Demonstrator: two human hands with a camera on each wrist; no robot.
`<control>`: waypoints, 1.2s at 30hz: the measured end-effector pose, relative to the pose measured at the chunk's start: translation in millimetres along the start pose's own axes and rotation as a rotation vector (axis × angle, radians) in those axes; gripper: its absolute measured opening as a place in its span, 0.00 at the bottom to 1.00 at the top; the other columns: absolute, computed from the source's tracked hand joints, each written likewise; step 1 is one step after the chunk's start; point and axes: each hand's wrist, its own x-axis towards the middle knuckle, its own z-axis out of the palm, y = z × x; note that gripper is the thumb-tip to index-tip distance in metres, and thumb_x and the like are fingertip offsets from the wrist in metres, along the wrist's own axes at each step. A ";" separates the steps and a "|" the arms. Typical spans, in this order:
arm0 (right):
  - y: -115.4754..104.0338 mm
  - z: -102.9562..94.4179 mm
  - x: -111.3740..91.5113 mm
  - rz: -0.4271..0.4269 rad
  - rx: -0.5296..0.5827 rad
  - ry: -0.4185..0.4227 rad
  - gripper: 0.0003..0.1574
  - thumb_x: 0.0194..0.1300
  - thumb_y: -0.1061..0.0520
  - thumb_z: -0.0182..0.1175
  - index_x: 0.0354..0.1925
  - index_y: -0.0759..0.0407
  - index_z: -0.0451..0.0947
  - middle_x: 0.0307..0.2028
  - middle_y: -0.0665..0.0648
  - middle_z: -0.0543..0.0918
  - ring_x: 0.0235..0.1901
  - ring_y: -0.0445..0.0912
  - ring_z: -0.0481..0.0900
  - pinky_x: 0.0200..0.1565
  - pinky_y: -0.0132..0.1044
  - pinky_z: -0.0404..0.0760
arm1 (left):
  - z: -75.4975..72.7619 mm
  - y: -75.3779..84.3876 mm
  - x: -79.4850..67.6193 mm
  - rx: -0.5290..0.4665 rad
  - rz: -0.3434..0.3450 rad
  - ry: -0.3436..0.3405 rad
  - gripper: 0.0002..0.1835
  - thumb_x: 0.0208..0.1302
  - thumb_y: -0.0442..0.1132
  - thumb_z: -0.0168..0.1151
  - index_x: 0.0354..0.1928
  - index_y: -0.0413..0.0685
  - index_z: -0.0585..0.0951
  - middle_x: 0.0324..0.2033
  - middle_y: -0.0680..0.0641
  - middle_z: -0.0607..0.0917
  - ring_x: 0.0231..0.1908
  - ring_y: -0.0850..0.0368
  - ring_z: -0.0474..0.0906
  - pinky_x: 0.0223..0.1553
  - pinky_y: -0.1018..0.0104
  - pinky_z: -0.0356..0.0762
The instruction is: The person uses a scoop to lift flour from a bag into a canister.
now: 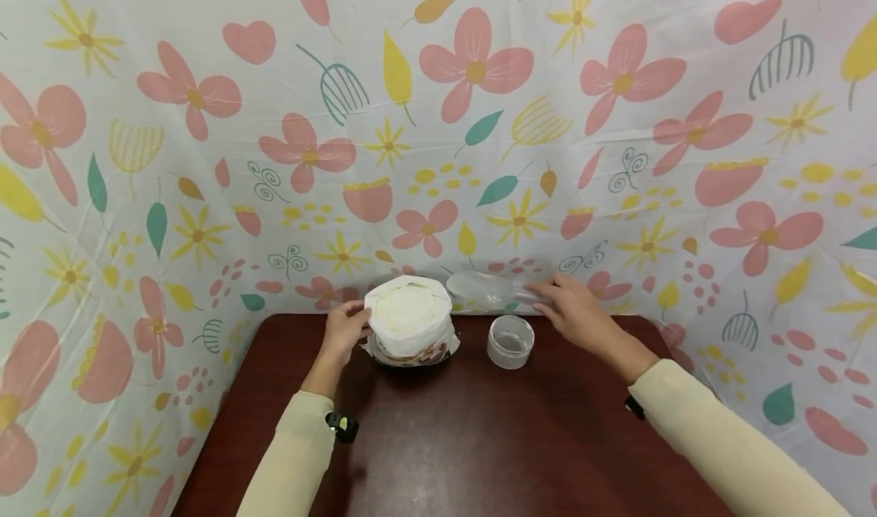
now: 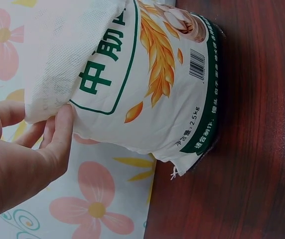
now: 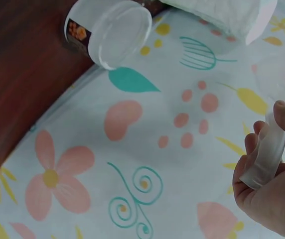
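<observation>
A white flour bag point(image 1: 411, 315) printed with a wheat ear stands at the back of the table, its top open and folded down around pale flour. My left hand point(image 1: 345, 330) pinches the folded rim at the bag's left side; in the left wrist view, the thumb and fingers point(image 2: 58, 134) lie on either side of the fold. My right hand point(image 1: 572, 311) grips the handle of a clear plastic scoop point(image 1: 483, 290), whose bowl points left toward the bag. Below the scoop stands an open, clear round jar point(image 1: 510, 343). In the right wrist view, the jar point(image 3: 120, 35) shows a dark label.
The dark red-brown table point(image 1: 473, 441) ends just behind the bag and jar. A floral cloth point(image 1: 438, 121) hangs behind it and along both sides. Each wrist wears a small black device, such as the camera point(image 1: 342, 426) on the left.
</observation>
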 end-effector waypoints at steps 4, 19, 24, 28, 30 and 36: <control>-1.9 -7.8 8.1 -0.039 -0.016 -0.017 0.21 0.68 0.62 0.69 0.58 0.59 0.85 0.32 0.54 0.74 0.30 0.46 0.68 0.33 0.37 0.70 | 0.8 -0.7 -0.5 0.000 -0.004 0.001 0.23 0.78 0.35 0.56 0.69 0.31 0.73 0.59 0.28 0.78 0.54 0.38 0.82 0.63 0.41 0.80; -7.7 -27.4 41.4 -0.179 -0.061 -0.092 0.21 0.65 0.64 0.71 0.57 0.59 0.86 0.38 0.56 0.81 0.38 0.51 0.77 0.39 0.43 0.79 | -0.1 -2.6 1.4 0.001 -0.007 0.011 0.22 0.78 0.35 0.56 0.68 0.32 0.74 0.57 0.30 0.79 0.41 0.56 0.84 0.64 0.39 0.79; -8.9 -28.7 52.7 -0.201 -0.095 -0.123 0.21 0.63 0.64 0.72 0.56 0.58 0.87 0.35 0.55 0.79 0.34 0.50 0.75 0.37 0.41 0.77 | 0.6 -2.3 1.8 0.006 -0.009 0.014 0.21 0.78 0.35 0.56 0.68 0.32 0.74 0.57 0.30 0.79 0.41 0.55 0.84 0.63 0.40 0.80; -9.8 -30.6 62.1 -0.228 -0.111 -0.133 0.27 0.62 0.67 0.71 0.58 0.50 0.86 0.32 0.54 0.77 0.32 0.49 0.74 0.35 0.39 0.76 | 1.4 -1.5 1.6 0.002 -0.006 0.012 0.21 0.78 0.35 0.56 0.67 0.32 0.75 0.56 0.30 0.79 0.41 0.55 0.84 0.63 0.40 0.80; -11.5 -32.5 66.6 -0.243 -0.124 -0.140 0.30 0.62 0.67 0.71 0.60 0.46 0.86 0.32 0.53 0.76 0.32 0.49 0.73 0.35 0.38 0.76 | 1.6 -1.0 1.5 0.000 -0.004 0.011 0.21 0.78 0.35 0.56 0.67 0.32 0.75 0.56 0.30 0.79 0.41 0.56 0.84 0.63 0.40 0.81; -19.6 -38.8 76.6 -0.268 -0.182 -0.196 0.26 0.63 0.65 0.71 0.58 0.48 0.87 0.32 0.52 0.76 0.30 0.48 0.72 0.34 0.39 0.76 | 1.1 0.0 2.1 0.001 -0.005 0.021 0.21 0.78 0.35 0.57 0.67 0.32 0.75 0.55 0.30 0.80 0.39 0.57 0.84 0.49 0.58 0.90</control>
